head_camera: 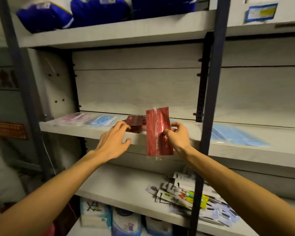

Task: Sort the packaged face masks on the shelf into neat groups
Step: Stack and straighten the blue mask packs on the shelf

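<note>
My right hand [176, 133] pinches a red packaged mask [156, 130] and holds it upright in front of the middle shelf [85, 131]. My left hand [116, 137] rests on the shelf's front edge, its fingers spread and touching a small pile of dark red mask packs [134, 122]. Pink mask packs [75, 117] lie flat at the shelf's left end. Light blue patterned packs [103, 120] sit beside them. Further right, past the dark upright post, lies a wide stack of plain blue masks [235, 135].
A dark metal post [211, 92] stands just right of my right hand. Blue bags [71, 14] fill the top shelf. On the shelf below lies a loose heap of small carded packets [186, 193]. Boxed goods stand on the lowest shelf [119, 220].
</note>
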Available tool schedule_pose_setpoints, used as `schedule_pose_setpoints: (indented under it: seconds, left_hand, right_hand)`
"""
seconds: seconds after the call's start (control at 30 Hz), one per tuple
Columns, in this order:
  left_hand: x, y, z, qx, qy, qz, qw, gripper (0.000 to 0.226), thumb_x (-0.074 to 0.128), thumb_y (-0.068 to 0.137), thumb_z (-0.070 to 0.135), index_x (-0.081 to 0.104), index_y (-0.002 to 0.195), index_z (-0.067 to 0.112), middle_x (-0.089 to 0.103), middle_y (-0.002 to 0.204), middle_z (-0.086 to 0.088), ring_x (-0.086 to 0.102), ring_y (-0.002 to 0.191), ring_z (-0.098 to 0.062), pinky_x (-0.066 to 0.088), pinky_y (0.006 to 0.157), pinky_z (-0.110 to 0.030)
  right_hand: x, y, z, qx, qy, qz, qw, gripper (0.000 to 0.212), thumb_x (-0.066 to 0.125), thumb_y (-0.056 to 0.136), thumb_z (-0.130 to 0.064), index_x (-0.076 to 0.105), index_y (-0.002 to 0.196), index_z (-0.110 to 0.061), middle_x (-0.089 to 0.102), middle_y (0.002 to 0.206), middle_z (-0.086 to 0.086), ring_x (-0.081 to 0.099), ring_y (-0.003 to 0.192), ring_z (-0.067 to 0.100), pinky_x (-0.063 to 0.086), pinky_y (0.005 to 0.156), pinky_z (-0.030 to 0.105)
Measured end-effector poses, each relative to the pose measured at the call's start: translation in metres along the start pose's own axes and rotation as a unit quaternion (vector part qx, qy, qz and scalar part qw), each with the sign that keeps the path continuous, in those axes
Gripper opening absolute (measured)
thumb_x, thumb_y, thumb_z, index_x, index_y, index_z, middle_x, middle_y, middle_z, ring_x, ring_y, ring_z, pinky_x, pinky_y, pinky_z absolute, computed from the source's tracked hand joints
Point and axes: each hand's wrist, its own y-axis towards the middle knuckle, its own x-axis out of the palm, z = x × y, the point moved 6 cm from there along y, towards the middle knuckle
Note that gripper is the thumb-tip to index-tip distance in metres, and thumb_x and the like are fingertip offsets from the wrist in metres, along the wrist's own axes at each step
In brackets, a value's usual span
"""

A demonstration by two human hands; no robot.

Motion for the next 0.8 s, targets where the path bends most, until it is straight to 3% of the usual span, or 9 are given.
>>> schedule_pose_setpoints:
  seconds: [0.1, 0.2, 0.3, 0.4, 0.5, 0.6, 0.7, 0.8]
  left_hand:
    - [0.005, 0.014, -0.024, 0.003, 0.026, -0.015, 1.000, 0.045, 0.054, 0.099, 0.038, 0.046, 0.140, 0.019, 0.040, 0.146, 0.003, 0.056, 0.118, -0.021, 0.051, 0.088, -0.038]
    - [0.018, 0.032, -0.050, -0.004, 0.041, -0.032, 0.999, 0.047, 0.049, 0.102, 0.045, 0.045, 0.140, 0.019, 0.043, 0.144, 0.001, 0.056, 0.117, -0.023, 0.050, 0.090, -0.039]
    - [0.036, 0.057, -0.075, 0.010, 0.077, -0.047, 0.996, 0.056, 0.041, 0.102, 0.055, 0.040, 0.146, 0.020, 0.042, 0.150, -0.001, 0.050, 0.130, -0.024, 0.047, 0.100, -0.040]
    - [0.056, 0.089, -0.098, -0.009, 0.086, -0.096, 0.992, 0.073, 0.032, 0.100, 0.067, 0.028, 0.157, 0.022, 0.027, 0.165, -0.005, 0.032, 0.148, -0.024, 0.034, 0.116, -0.039]
    - [0.080, 0.123, -0.116, -0.042, 0.065, -0.144, 0.987, 0.091, 0.020, 0.092, 0.081, 0.013, 0.162, 0.024, 0.009, 0.171, -0.002, 0.015, 0.156, -0.022, 0.018, 0.123, -0.041]
    - [0.106, 0.141, -0.127, -0.062, 0.044, -0.168, 0.983, 0.101, 0.010, 0.084, 0.089, 0.009, 0.163, 0.025, 0.008, 0.171, 0.000, 0.012, 0.156, -0.020, 0.014, 0.124, -0.042]
    - [0.117, 0.148, -0.133, -0.059, 0.042, -0.168, 0.983, 0.100, 0.007, 0.084, 0.088, 0.017, 0.161, 0.026, 0.019, 0.169, -0.003, 0.022, 0.154, -0.023, 0.018, 0.124, -0.043]
    - [0.115, 0.149, -0.132, -0.051, 0.045, -0.161, 0.985, 0.098, 0.004, 0.085, 0.087, 0.019, 0.160, 0.027, 0.022, 0.168, -0.004, 0.025, 0.153, -0.023, 0.017, 0.124, -0.044]
  right_hand:
    - [0.028, 0.031, 0.001, 0.027, 0.024, -0.004, 0.999, 0.021, 0.070, 0.086, -0.006, 0.057, 0.094, -0.021, 0.072, 0.090, 0.007, 0.070, 0.071, 0.015, 0.058, 0.060, 0.029]
    - [0.059, 0.065, 0.009, 0.033, 0.008, -0.007, 0.999, 0.024, 0.071, 0.085, -0.005, 0.058, 0.103, -0.016, 0.073, 0.093, 0.010, 0.074, 0.077, 0.021, 0.062, 0.072, 0.038]
    - [0.090, 0.102, 0.011, -0.003, -0.048, -0.022, 0.999, 0.025, 0.070, 0.080, -0.008, 0.058, 0.094, -0.025, 0.075, 0.091, 0.007, 0.075, 0.079, 0.023, 0.062, 0.079, 0.046]
    - [0.113, 0.139, 0.011, -0.018, -0.082, -0.026, 0.996, 0.024, 0.070, 0.077, -0.011, 0.059, 0.095, -0.023, 0.074, 0.086, 0.004, 0.074, 0.077, 0.024, 0.062, 0.076, 0.045]
    - [0.132, 0.174, 0.013, -0.039, -0.171, -0.038, 0.984, 0.020, 0.072, 0.077, -0.017, 0.059, 0.092, -0.021, 0.072, 0.084, 0.000, 0.071, 0.078, 0.024, 0.058, 0.073, 0.038]
    - [0.147, 0.196, 0.026, -0.048, -0.279, -0.055, 0.957, 0.023, 0.072, 0.079, -0.026, 0.065, 0.098, -0.016, 0.073, 0.096, 0.007, 0.068, 0.095, 0.029, 0.055, 0.083, 0.039]
    - [0.153, 0.204, 0.042, -0.037, -0.378, -0.066, 0.923, 0.039, 0.071, 0.081, -0.033, 0.063, 0.114, -0.013, 0.068, 0.117, 0.012, 0.054, 0.117, 0.033, 0.049, 0.095, 0.038]
    - [0.147, 0.206, 0.050, -0.030, -0.394, -0.062, 0.917, 0.052, 0.071, 0.084, -0.043, 0.058, 0.124, -0.012, 0.061, 0.128, 0.014, 0.047, 0.124, 0.034, 0.045, 0.101, 0.040]
